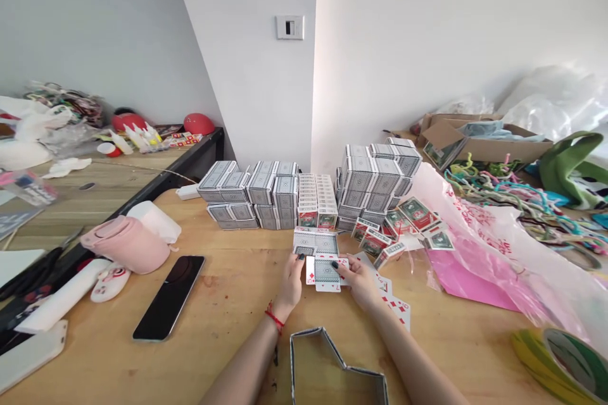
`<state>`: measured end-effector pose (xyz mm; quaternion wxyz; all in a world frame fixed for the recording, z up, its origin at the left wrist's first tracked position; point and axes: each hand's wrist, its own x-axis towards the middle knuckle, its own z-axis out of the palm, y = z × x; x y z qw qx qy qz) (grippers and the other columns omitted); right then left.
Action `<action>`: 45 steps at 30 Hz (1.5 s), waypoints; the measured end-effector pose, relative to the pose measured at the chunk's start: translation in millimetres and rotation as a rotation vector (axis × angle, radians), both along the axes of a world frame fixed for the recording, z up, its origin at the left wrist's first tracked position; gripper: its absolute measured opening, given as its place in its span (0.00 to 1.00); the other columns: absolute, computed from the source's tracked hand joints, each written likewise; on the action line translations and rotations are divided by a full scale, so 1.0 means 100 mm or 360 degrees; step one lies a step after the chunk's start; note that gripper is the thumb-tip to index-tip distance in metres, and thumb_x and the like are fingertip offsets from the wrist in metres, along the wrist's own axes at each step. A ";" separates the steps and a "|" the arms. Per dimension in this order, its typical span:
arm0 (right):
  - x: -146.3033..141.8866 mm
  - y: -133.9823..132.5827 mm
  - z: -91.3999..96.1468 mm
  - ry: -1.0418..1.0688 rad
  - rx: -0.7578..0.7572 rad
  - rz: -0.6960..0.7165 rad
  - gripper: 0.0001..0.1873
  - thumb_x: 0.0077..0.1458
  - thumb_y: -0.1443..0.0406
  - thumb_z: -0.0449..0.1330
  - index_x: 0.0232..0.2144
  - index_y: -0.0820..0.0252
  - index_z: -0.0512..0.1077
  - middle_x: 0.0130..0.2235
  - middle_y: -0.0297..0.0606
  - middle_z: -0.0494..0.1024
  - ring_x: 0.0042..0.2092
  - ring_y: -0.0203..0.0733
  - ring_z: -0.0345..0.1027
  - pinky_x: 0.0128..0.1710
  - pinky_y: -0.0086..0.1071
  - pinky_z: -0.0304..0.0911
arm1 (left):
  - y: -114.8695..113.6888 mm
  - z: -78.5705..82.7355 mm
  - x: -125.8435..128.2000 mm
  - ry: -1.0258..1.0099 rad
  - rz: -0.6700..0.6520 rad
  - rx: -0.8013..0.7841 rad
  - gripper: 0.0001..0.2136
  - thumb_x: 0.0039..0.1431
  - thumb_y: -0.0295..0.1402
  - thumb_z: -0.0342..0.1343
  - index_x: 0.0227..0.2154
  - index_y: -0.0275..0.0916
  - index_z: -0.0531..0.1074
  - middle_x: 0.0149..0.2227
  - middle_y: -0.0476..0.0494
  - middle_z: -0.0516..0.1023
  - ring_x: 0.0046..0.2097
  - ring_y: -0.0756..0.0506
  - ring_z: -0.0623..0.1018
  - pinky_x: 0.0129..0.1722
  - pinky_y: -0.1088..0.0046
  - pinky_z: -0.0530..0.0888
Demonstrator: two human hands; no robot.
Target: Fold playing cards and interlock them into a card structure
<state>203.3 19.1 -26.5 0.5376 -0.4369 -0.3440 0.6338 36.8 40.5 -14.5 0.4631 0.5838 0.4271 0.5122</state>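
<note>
R hand pinched shut on a few playing cards, mid-bench, thumb on top, just near of a card-back piece. L hand is just left, fingertips by that piece's left end; can't tell if it's gripping or only touching.

Writing: a red "5" w/ diamond reads at the L edge of the held cards, & an upside-down red "7" at the near edge. More loose cards w/ red diamonds lie by the R wrist, partly under the forearm. Card boxes stand in two columns at the far side, red/green fronts; loose boxes are heaped to their right (brand print too small to read). Pink bag, far right, has red lettering, illegible from here. Grey-patterned card blocks flank the columns: left stack, taller right stack.

Edges/room: the wooden bench has its L edge along a dark-framed second bench. Open wood btwn the phone & L forearm, also btwn R forearm & the green-yellow tape roll. Near side's tighter: an angular card frame sits btwn the forearms, running off the bottom of view. Far side's blocked by the stacks.
</note>
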 end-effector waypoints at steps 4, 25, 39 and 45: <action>-0.03 0.01 -0.05 -0.0183 0.0064 -0.0016 0.19 0.41 0.53 0.62 0.34 0.59 0.68 0.30 0.37 0.76 0.31 0.45 0.71 0.31 0.35 0.64 | 0.01 0.00 0.00 0.0175 -0.0383 -0.0259 0.15 0.54 0.40 0.48 0.36 0.34 0.69 0.33 0.43 0.75 0.34 0.46 0.73 0.34 0.72 0.69; -0.09 -0.11 -0.21 -0.1336 0.0299 -0.0278 0.18 0.51 0.51 0.48 0.19 0.56 0.56 0.19 0.32 0.64 0.23 0.38 0.57 0.23 0.29 0.54 | -0.04 -0.11 -0.01 0.0838 -0.0171 -0.0079 0.11 0.56 0.37 0.45 0.31 0.36 0.67 0.30 0.43 0.75 0.31 0.47 0.72 0.30 0.75 0.65; 0.05 -0.05 -0.01 0.0200 -0.0280 0.0166 0.13 0.43 0.57 0.61 0.29 0.57 0.65 0.28 0.36 0.75 0.33 0.43 0.72 0.35 0.38 0.67 | -0.06 -0.09 -0.06 0.0767 -0.0088 -0.0174 0.14 0.55 0.41 0.46 0.28 0.35 0.68 0.25 0.45 0.74 0.26 0.49 0.71 0.25 0.76 0.64; 0.15 -0.10 0.02 0.0466 -0.0365 0.0335 0.10 0.48 0.60 0.59 0.31 0.60 0.66 0.32 0.40 0.76 0.37 0.44 0.72 0.37 0.40 0.67 | -0.04 -0.10 -0.07 0.0760 -0.0195 -0.0165 0.14 0.55 0.41 0.45 0.28 0.35 0.69 0.25 0.45 0.74 0.27 0.48 0.71 0.26 0.76 0.65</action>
